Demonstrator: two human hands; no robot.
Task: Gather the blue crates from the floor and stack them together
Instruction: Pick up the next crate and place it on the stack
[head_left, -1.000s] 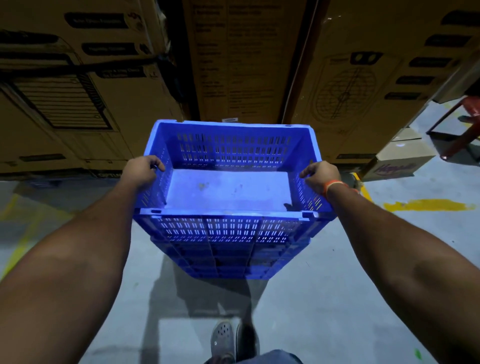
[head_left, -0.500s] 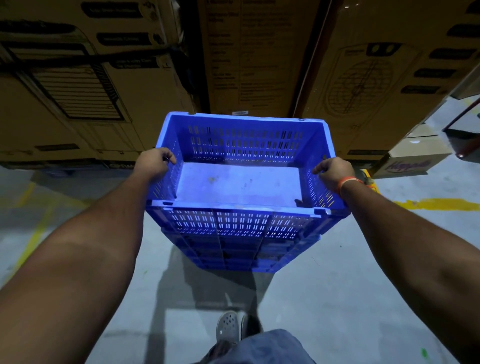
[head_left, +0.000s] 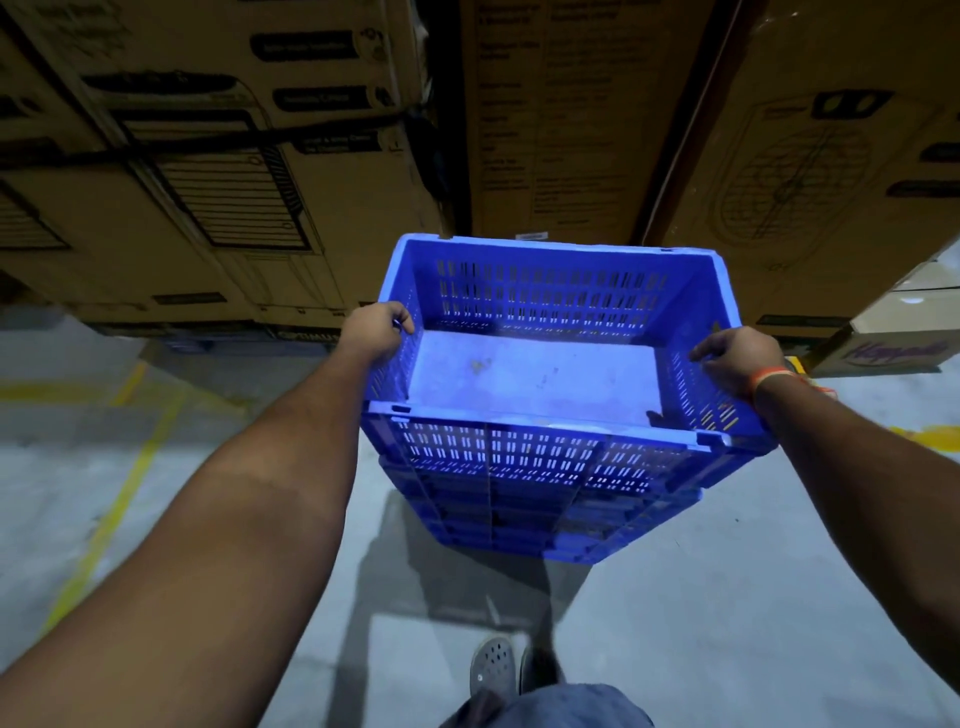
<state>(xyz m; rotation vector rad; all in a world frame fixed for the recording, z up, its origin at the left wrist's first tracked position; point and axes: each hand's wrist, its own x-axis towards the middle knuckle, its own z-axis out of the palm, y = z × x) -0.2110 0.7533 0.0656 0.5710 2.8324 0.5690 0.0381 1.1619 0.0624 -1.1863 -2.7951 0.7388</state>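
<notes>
I hold a blue slotted crate (head_left: 519, 457) in front of me, its inside empty. At least one more blue crate (head_left: 519, 525) is nested under it, with only stacked rims showing. My left hand (head_left: 376, 332) grips the left rim. On the right rim my right hand (head_left: 737, 358), with an orange wristband, has its fingers curled over the edge. The crates' shadow falls on the grey floor below; I cannot tell whether the bottom crate touches the floor.
Tall cardboard boxes (head_left: 208, 182) form a wall just behind the crates. A smaller box (head_left: 893, 353) lies on the floor at the right. Yellow lines (head_left: 119, 499) mark the floor at the left. My shoe (head_left: 493, 665) is below the crates.
The crates have shifted to the right in view and the cardboard boxes have come nearer. Both hands have kept their hold on the rims.
</notes>
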